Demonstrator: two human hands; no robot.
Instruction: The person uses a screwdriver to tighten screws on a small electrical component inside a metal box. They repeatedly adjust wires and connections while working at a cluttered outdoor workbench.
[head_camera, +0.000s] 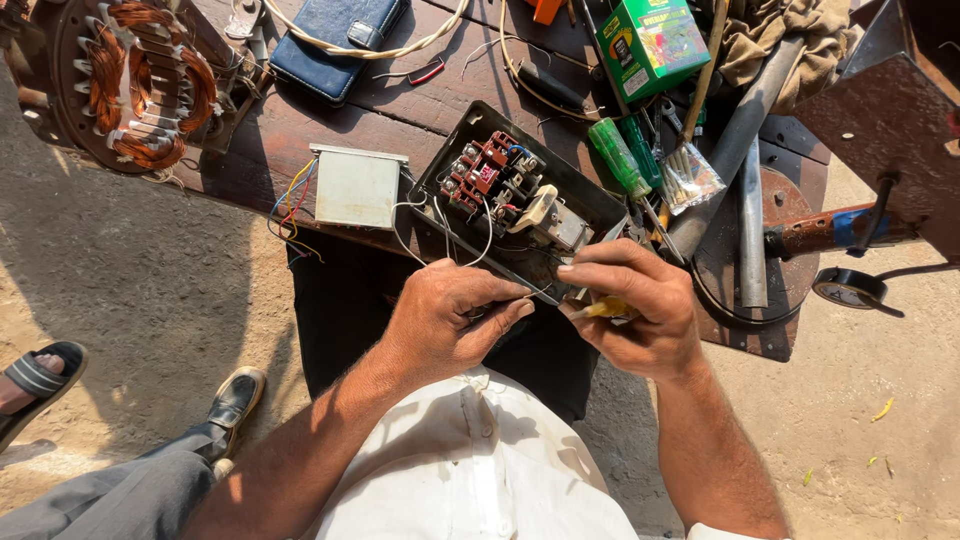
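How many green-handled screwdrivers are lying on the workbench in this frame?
2, side by side right of the open black switch box: a light green screwdriver and a darker green screwdriver partly behind it. The clutter may hide others.

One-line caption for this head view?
Both hands, left and right, pinch a thin wire beside an open black switch box on a cluttered workbench.

The right hand is covering most of a yellow tool, so its kind is staying unclear. The left hand is pinching thin wires too fine to follow. The frame edge is cutting off the motor stator and the green box.
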